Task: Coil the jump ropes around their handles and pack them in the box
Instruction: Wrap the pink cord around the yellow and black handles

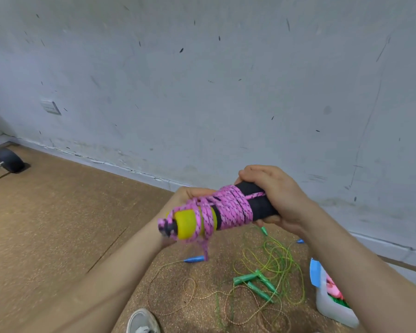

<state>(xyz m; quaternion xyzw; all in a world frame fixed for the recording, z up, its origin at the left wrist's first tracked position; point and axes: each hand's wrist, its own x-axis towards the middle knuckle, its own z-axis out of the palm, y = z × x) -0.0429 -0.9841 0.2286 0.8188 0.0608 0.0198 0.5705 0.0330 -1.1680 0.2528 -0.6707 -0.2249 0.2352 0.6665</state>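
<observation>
Pink jump rope (228, 207) is wound round black handles (257, 203).
Handles are clenched in the right hand (276, 193); strands are grasped by the left hand (180, 200); green ropes (269, 267) lie beneath.

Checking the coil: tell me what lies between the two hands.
Head view: the pink rope, wound round the black-and-yellow handles, lies between left hand and right hand.

We see a scuffed grey wall (202, 80) meeting a cork floor (46, 224). A white switch plate (50, 107) sits low on the wall. By the floor's left edge lies what may be a dark wheel (9, 159). A grey shoe (142, 320) shows at the bottom edge.
</observation>
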